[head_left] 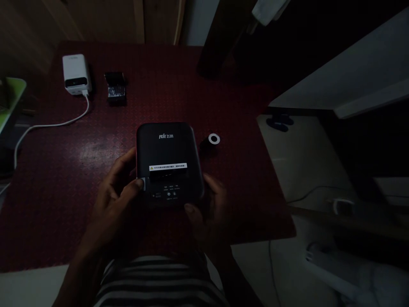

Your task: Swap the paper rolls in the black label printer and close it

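Note:
A black receipt printer (168, 149) with white lettering and a warning label by its paper slot sits between my two hands at the front of the red table. My left hand (116, 196) wraps its left side, the thumb pressed on a small grey latch or button at the edge. Around the lower right corner, my right hand (209, 213) grips it with the thumb at the front edge. Just right of the printer lies a small paper roll (213, 139) with a dark core, its white end showing. The undersides of both hands are hidden.
On the red table (179, 94), a white power bank (76, 74) with a white cable (60, 124) stands at the far left. Beside it lies a dark crumpled wrapper or strip (116, 88). A green-edged object (14, 96) borders the left; slippers (279, 122) rest on the floor.

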The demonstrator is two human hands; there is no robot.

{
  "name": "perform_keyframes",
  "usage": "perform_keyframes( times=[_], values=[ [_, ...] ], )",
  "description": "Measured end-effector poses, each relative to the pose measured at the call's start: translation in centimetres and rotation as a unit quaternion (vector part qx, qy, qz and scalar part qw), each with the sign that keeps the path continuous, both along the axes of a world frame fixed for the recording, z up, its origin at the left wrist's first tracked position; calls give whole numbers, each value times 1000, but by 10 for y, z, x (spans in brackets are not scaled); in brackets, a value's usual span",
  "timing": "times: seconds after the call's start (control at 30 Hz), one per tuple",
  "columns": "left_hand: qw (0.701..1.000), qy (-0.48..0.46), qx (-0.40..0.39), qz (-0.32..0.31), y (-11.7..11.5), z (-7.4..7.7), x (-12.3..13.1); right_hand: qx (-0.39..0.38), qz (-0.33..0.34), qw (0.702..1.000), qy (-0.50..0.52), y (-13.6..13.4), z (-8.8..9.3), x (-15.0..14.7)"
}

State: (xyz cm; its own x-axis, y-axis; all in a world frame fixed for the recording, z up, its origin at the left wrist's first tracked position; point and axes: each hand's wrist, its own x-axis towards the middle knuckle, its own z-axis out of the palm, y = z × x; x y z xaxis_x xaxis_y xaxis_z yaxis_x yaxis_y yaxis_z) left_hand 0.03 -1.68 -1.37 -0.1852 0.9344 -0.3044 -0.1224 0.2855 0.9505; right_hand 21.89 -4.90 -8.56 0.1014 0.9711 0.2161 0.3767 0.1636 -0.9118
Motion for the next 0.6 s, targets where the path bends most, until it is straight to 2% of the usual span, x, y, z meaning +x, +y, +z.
perform_keyframes(
  times=[0.13,0.37,0.5,0.57,0.6],
  values=[
    [1000,7,18,8,2,-4,3,-9,-1,1000,-8,3,5,-3],
    [999,-20,40,7,0,-22,-2,46,3,999,-28,6,10,-2],
    [998,-26,53,-5,-2,-25,-4,121,4,988,-93,23,35,11],
    [998,-14,61,-15,-3,-26,-5,177,2,973,-147,43,55,13],
    [998,-11,66,-21,-4,-26,-5,197,25,964,-178,56,64,12]
  ],
)
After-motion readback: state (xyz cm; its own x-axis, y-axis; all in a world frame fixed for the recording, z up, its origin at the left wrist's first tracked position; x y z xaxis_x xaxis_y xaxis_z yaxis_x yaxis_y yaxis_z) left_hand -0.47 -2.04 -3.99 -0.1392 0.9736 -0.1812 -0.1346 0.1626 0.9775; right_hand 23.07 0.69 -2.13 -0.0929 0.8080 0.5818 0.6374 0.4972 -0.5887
